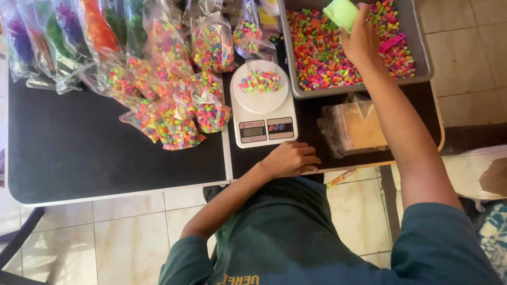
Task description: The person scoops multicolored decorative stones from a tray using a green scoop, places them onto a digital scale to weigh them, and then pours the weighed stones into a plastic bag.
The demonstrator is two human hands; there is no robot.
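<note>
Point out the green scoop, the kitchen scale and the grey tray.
green scoop (pixel 341 13), head view, on its upper wall above the right hand.
kitchen scale (pixel 264 129), head view, on its white front panel.
grey tray (pixel 422 58), head view, on its right rim.

One scale (pixel 263 111), one grey tray (pixel 422 58), one green cup (pixel 341 13) (bags too heaped to count).

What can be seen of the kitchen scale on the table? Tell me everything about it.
The kitchen scale is a small white, plastic-looking unit standing flat on the black table, between the bagged coloured pebbles and the grey tray. Its round white platform carries a small heap of mixed bright pebbles. The front panel has a grey display, too small to read, and a dark button panel beside it. The left hand rests on the table just in front, not touching it.
</note>
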